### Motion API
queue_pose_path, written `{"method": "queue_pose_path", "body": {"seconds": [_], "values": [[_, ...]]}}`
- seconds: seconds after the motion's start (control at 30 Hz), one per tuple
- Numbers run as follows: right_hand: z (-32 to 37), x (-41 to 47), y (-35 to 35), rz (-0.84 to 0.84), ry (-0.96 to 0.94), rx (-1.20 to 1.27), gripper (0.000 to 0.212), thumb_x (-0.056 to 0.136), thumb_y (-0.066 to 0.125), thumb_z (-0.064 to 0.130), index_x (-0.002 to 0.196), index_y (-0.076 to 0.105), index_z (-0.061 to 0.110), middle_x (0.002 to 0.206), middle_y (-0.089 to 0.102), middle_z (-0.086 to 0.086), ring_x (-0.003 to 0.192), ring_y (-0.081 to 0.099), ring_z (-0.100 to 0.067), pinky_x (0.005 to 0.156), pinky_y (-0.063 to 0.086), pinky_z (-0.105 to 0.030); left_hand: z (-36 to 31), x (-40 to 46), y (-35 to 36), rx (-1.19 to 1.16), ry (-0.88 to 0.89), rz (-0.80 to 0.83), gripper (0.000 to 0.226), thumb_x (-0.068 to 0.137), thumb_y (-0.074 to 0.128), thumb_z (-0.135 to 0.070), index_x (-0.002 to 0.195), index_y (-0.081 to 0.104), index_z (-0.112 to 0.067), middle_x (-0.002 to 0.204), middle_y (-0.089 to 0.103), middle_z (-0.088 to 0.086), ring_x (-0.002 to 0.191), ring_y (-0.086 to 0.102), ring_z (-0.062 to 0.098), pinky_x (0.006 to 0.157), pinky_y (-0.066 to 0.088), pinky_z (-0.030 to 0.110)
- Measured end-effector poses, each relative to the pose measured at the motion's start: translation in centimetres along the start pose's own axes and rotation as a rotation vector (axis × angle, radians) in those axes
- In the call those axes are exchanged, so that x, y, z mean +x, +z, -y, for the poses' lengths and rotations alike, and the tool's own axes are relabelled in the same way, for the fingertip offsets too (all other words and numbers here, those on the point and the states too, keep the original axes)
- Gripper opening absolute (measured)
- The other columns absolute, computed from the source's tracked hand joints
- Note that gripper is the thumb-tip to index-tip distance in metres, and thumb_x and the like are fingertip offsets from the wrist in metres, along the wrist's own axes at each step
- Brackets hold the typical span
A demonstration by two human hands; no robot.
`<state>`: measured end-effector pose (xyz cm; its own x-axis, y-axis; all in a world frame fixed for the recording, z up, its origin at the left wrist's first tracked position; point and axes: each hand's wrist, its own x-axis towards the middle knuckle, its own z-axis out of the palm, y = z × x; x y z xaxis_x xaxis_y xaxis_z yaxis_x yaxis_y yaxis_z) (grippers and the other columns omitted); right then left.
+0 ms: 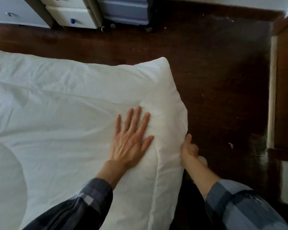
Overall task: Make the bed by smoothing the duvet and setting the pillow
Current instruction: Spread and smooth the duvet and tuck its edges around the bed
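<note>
The left hand (131,140) lies flat with straight fingers on the duvet (56,113), near its corner at the bed's edge. The right hand (189,149) is just beside, to the right, and seems to pinch the hanging duvet edge, fingers curled. A rounded white shape at the lower left may be the pillow (5,176).

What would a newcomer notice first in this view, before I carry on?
The big white duvet filling the left and centre, its corner hanging over the dark wooden floor. The left hand presses flat on that corner, while the right hand holds its edge in a curled grip.
</note>
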<state>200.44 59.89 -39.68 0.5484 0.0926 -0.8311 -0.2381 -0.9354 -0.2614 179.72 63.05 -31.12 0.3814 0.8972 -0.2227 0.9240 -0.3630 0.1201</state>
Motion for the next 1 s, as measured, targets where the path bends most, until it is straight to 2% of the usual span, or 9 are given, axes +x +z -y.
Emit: {"method": "queue_pose_path", "body": {"seconds": [0.1, 0.17, 0.27, 0.37, 0.47, 0.6, 0.73, 0.87, 1.0], "values": [[6.0, -0.3, 0.2, 0.274, 0.033, 0.246, 0.075, 0.094, 0.022, 0.072, 0.131, 0.059, 0.018, 0.127, 0.064, -0.009, 0.117, 0.059, -0.034, 0.103, 0.046, -0.046, 0.4, 1.2, -0.4, -0.021, -0.005, 0.023, 0.072, 0.1, 0.022, -0.063, 0.162, 0.012, -0.027, 0.17, 0.002, 0.003, 0.156, 0.0, 0.025, 0.125, 0.004, 0.052], [11.2, -0.3, 0.1, 0.501, 0.018, 0.349, 0.072, 0.094, 0.018, 0.073, 0.125, 0.063, 0.025, 0.117, 0.069, -0.005, 0.11, 0.063, -0.031, 0.095, 0.05, -0.044, 0.5, 2.9, -1.0, -0.037, -0.035, 0.045, 0.073, 0.1, 0.018, -0.064, 0.162, 0.008, -0.028, 0.17, -0.002, 0.002, 0.156, -0.003, 0.024, 0.125, 0.003, 0.053], [17.6, -0.3, 0.8, 0.691, -0.076, 0.259, 0.058, 0.094, 0.035, 0.068, 0.128, 0.063, 0.03, 0.121, 0.07, -0.004, 0.112, 0.065, -0.029, 0.1, 0.049, -0.045, 0.5, 5.9, -2.0, -0.058, -0.094, 0.04, 0.073, 0.1, 0.016, -0.065, 0.162, 0.003, -0.028, 0.169, -0.005, 0.001, 0.156, -0.005, 0.024, 0.125, 0.001, 0.052], [20.0, 1.7, 1.0, 0.635, -0.038, 0.161, 0.035, 0.091, 0.065, 0.043, 0.115, 0.066, 0.017, 0.113, 0.072, -0.01, 0.102, 0.068, -0.031, 0.091, 0.054, -0.045, 0.9, 8.4, -2.8, -0.068, -0.172, 0.001, 0.073, 0.101, 0.02, -0.063, 0.162, 0.007, -0.027, 0.169, 0.003, 0.003, 0.156, 0.0, 0.024, 0.125, 0.001, 0.05], [18.6, 5.5, 0.2, 0.265, 0.017, 0.059, 0.046, 0.085, 0.075, 0.022, 0.125, 0.058, 0.009, 0.122, 0.065, -0.017, 0.098, 0.066, -0.035, 0.075, 0.055, -0.041, 1.5, 11.0, -2.8, -0.046, -0.261, -0.025, 0.072, 0.101, 0.022, -0.062, 0.162, 0.017, -0.024, 0.169, 0.011, 0.006, 0.155, 0.004, 0.023, 0.125, 0.001, 0.05], [17.8, 5.9, 1.9, 0.135, 0.033, -0.158, 0.054, 0.089, 0.066, 0.017, 0.137, 0.048, -0.001, 0.133, 0.056, -0.019, 0.117, 0.057, -0.04, 0.09, 0.049, -0.039, 2.0, 12.8, -3.1, -0.046, -0.362, 0.029, 0.072, 0.101, 0.018, -0.063, 0.162, 0.013, -0.026, 0.169, 0.007, 0.006, 0.156, 0.003, 0.026, 0.125, -0.002, 0.049], [22.5, 3.2, 4.7, 0.106, -0.239, -0.687, 0.064, 0.091, 0.061, 0.037, 0.142, 0.039, 0.005, 0.147, 0.041, -0.02, 0.132, 0.043, -0.041, 0.106, 0.04, -0.05, 2.7, 12.8, -3.9, -0.058, -0.39, 0.071, 0.072, 0.101, 0.016, -0.065, 0.162, 0.011, -0.027, 0.169, 0.004, 0.005, 0.156, 0.001, 0.025, 0.125, -0.002, 0.048], [26.7, -2.1, 9.8, 0.376, -0.641, -0.923, 0.052, 0.101, 0.033, 0.043, 0.136, 0.05, 0.01, 0.141, 0.049, -0.015, 0.13, 0.045, -0.036, 0.104, 0.035, -0.045, 3.3, 12.8, -4.5, -0.093, -0.5, 0.058, 0.072, 0.101, 0.015, -0.065, 0.162, 0.009, -0.027, 0.169, 0.002, 0.005, 0.156, -0.003, 0.023, 0.125, -0.005, 0.047], [28.1, -5.5, 16.3, 0.624, -0.726, -0.979, 0.084, 0.08, 0.023, 0.079, 0.124, 0.062, 0.019, 0.125, 0.064, -0.007, 0.114, 0.057, -0.032, 0.102, 0.042, -0.046, 6.4, 12.7, -5.1, -0.115, -0.703, -0.036, 0.073, 0.101, 0.018, -0.064, 0.162, 0.013, -0.023, 0.169, 0.005, 0.008, 0.156, 0.0, 0.024, 0.125, -0.007, 0.048]]}}
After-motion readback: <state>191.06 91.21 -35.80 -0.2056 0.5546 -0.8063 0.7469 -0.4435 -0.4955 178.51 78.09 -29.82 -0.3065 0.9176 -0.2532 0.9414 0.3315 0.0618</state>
